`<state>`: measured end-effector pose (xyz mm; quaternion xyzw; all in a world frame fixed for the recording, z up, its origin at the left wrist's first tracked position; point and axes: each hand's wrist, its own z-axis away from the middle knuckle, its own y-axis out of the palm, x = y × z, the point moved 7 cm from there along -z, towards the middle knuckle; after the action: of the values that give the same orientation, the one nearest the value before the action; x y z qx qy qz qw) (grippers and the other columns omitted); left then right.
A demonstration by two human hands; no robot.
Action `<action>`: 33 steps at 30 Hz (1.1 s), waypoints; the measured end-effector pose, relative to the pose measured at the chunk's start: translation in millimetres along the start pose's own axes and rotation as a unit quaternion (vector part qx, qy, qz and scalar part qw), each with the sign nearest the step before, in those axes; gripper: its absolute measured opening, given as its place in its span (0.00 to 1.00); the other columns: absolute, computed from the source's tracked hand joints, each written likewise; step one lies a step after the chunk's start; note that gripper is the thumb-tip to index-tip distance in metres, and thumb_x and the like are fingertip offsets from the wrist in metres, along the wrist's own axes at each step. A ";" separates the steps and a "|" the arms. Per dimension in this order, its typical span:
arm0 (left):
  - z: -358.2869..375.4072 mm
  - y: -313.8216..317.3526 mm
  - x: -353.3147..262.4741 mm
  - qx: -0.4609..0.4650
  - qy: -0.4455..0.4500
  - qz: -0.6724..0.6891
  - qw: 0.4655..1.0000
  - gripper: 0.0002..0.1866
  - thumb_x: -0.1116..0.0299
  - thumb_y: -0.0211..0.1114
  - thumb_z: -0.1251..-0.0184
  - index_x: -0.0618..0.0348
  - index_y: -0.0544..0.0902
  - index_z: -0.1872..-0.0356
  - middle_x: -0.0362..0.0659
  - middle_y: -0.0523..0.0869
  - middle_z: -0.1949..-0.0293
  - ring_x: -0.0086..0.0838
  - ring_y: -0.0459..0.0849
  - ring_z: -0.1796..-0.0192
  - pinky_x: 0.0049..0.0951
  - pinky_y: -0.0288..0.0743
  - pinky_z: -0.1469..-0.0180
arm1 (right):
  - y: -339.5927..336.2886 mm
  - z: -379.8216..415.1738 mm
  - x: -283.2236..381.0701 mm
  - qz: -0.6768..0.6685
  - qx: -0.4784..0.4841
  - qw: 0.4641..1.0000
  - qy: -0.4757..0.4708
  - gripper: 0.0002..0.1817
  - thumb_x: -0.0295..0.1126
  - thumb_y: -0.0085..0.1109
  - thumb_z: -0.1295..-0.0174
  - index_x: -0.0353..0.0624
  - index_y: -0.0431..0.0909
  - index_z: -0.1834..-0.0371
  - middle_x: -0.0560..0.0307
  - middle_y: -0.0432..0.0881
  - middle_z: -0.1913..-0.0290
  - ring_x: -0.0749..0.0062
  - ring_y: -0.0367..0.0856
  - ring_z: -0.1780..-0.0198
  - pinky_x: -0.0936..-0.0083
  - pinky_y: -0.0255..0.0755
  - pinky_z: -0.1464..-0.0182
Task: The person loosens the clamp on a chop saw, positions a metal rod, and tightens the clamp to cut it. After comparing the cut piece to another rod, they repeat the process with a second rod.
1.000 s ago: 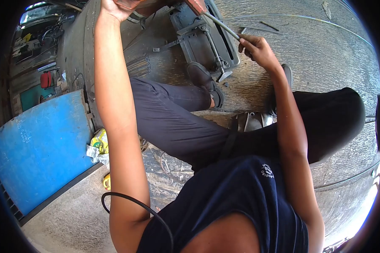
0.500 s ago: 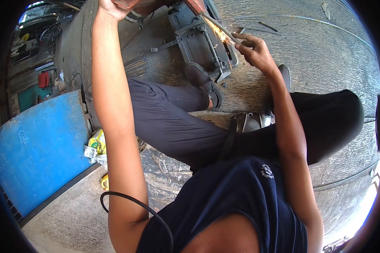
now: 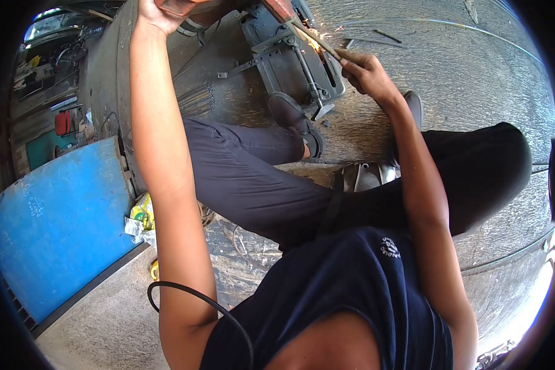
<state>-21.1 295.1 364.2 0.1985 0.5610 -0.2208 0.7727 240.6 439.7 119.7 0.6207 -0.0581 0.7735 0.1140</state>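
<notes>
At the top edge, my left hand (image 3: 159, 18) is closed on an orange-red tool (image 3: 177, 6), which the frame cuts off. My right hand (image 3: 365, 75) pinches a thin metal rod (image 3: 324, 44) that slants up and left to a red part (image 3: 280, 8). Orange sparks (image 3: 313, 42) fly beside the rod. Below them lies a dark metal frame (image 3: 277, 71) with a bar and a T-shaped end (image 3: 322, 111). The contact point at the red part is too small to make out.
Shoes (image 3: 285, 111) and crossed legs (image 3: 259, 185) are close below the metal frame. A blue panel (image 3: 61, 222) stands at left, by a yellow bag (image 3: 143, 213). Thin rods (image 3: 194, 98) lie on the floor, with dark sticks (image 3: 387, 37) at upper right. A black cable (image 3: 197, 294) loops past my left arm.
My right hand has shifted slightly down and left with the rod. My left hand and its tool have moved a little left. Fewer sparks show near my right fingers.
</notes>
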 end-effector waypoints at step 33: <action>0.9 -0.1 0.1 -0.008 0.006 -0.003 1.000 0.23 0.49 0.61 0.42 0.59 0.81 0.57 0.42 0.80 0.72 0.32 0.80 0.72 0.43 0.84 0.59 | 3.8 12.7 -0.6 -0.222 0.090 0.966 0.096 0.16 0.32 0.61 0.30 0.46 0.79 0.40 0.66 0.76 0.74 0.87 0.62 0.82 0.84 0.52 0.81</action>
<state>-20.4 294.5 364.3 0.1920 0.5677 -0.2177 0.7704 251.8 433.0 122.1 0.5489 0.1618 0.7866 0.2318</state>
